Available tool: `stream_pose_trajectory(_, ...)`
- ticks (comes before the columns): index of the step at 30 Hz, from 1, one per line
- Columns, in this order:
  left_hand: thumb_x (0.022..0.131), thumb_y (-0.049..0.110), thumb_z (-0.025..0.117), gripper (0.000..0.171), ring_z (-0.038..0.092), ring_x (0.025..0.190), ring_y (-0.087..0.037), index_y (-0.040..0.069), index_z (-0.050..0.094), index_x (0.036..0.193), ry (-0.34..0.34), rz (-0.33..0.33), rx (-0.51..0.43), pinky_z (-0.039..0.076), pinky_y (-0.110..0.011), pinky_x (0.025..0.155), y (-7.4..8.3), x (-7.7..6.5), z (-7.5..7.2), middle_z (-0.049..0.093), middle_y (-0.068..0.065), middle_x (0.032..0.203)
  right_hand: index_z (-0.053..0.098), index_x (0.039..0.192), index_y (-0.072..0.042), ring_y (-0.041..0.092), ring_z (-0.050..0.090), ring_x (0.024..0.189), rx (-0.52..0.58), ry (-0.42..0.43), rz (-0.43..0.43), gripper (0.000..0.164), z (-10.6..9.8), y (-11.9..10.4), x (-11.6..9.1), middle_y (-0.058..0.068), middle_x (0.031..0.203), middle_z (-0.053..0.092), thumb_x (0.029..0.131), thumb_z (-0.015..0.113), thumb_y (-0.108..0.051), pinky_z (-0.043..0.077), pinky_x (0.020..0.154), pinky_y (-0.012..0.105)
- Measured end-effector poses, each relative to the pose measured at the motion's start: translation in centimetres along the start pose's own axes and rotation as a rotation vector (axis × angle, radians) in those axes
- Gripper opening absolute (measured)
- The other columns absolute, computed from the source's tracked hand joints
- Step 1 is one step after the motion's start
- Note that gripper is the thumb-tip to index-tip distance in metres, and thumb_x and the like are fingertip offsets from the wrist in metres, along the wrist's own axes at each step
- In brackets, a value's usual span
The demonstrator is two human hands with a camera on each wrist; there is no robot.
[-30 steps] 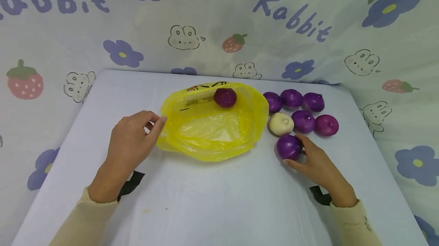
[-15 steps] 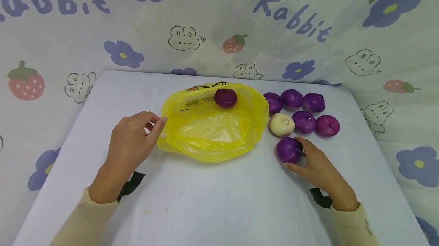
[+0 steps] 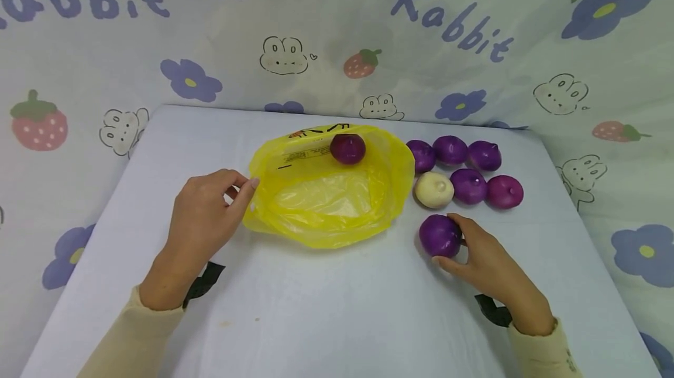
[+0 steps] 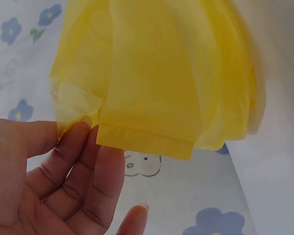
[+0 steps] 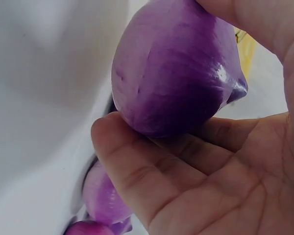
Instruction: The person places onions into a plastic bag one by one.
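Note:
My left hand [image 3: 207,208] pinches the left rim of a yellow plastic bag [image 3: 326,232] between thumb and fingers; the left wrist view shows the thin film [image 4: 147,78] hanging from that grip. The bag's mouth gapes upward, and one reddish-purple onion [image 3: 348,149] lies inside against its back wall. To the right of the bag, my right hand [image 3: 487,261] holds a glossy purple onion [image 3: 440,236] between thumb and fingers. In the right wrist view this onion [image 5: 171,68] shows a pointed tip, with fingers beneath and the thumb over it.
Behind the right hand sit two rows of onions: several purple ones such as the onion [image 3: 468,186], and a cream-white onion [image 3: 434,190] close to the bag. A printed cloth [image 3: 337,27] hangs behind the white table [image 3: 337,308].
My right hand has drawn the purple onion slightly toward me and to the left, widening the gap to the white onion. My left hand keeps its pinch on the bag.

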State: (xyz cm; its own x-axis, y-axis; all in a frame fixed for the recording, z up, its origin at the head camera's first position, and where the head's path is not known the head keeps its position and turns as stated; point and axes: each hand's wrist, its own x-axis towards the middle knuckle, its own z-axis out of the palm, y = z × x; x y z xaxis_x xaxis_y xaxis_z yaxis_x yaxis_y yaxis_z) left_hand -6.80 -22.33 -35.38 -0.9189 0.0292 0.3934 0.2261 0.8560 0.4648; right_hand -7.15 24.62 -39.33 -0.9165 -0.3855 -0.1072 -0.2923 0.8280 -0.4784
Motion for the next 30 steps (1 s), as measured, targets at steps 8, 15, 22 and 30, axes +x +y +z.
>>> stream_pose_trajectory(8,0.097,0.016,0.076,0.015,0.055,0.063,-0.023,0.003,0.075,0.091,0.004,0.011,-0.001,0.045,-0.039,0.06,0.0,0.0,0.0,0.07,-0.007,0.076,0.043,0.15,0.006,0.033,0.063,0.115,-0.006,0.033,-0.071,0.087,-0.1,-0.6,-0.2,0.022,0.141,0.055,0.084,0.091,-0.024,0.056,0.093,0.051)
stream_pose_trajectory(15,0.097,0.016,0.076,0.015,0.055,0.062,-0.023,0.003,0.075,0.09,0.011,0.017,-0.005,0.045,-0.038,0.059,-0.1,0.1,0.0,0.069,-0.007,0.076,0.044,0.15,0.003,0.03,0.061,0.118,-0.015,0.065,-0.12,0.089,-0.3,-1.3,-0.1,0.017,0.142,0.053,0.081,0.093,-0.022,0.057,0.091,0.047)
stream_pose_trajectory(22,0.098,0.016,0.076,0.015,0.056,0.062,-0.022,0.003,0.076,0.09,0.024,0.035,-0.019,0.045,-0.038,0.057,-0.1,0.3,0.0,0.069,-0.006,0.076,0.039,0.153,0.001,0.031,0.061,0.122,0.018,0.038,-0.103,0.093,-0.9,-2.4,0.4,0.017,0.142,0.054,0.081,0.093,-0.023,0.057,0.092,0.047)
stream_pose_trajectory(30,0.098,0.017,0.075,0.016,0.056,0.062,-0.023,0.002,0.076,0.092,0.006,0.019,-0.006,0.046,-0.038,0.058,-0.1,0.1,-0.1,0.07,-0.007,0.077,0.04,0.154,-0.003,0.029,0.058,0.129,0.052,0.02,-0.097,0.091,-1.1,-3.7,1.1,0.013,0.149,0.052,0.084,0.091,-0.031,0.056,0.095,0.046)
